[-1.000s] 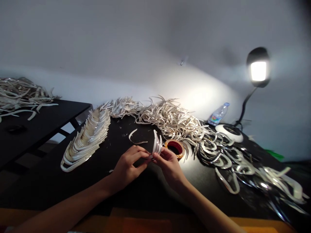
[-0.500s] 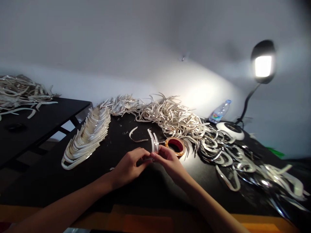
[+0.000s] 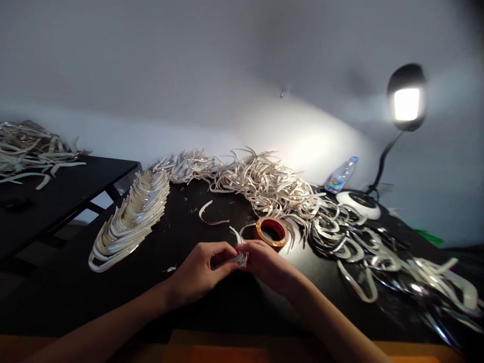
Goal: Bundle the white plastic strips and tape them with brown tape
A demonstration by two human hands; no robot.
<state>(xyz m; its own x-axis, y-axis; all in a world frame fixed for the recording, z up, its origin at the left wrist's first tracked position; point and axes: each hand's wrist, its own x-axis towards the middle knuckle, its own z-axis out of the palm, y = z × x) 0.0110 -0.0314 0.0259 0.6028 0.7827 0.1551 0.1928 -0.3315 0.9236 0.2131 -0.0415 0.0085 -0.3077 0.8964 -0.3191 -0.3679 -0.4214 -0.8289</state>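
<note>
We note a matt black table (image 3: 181, 212), glossy pale curved strips (image 3: 128, 227) upon it, and a clear plastic bottle (image 3: 341, 175).

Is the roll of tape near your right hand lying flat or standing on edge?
Lying flat: the roll of tape rests on the black table, its red inner core opening upward, just beyond the right hand.

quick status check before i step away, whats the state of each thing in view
left hand: pinching the bundle of curved white strips
right hand: pinching the same bundle from the other side
desk lamp: lit
plastic water bottle: tilted, cap on
orange roll of tape: lying on the table, untouched
overlapping row of curved strips: neatly stacked
loose heap of strips: tangled
</note>
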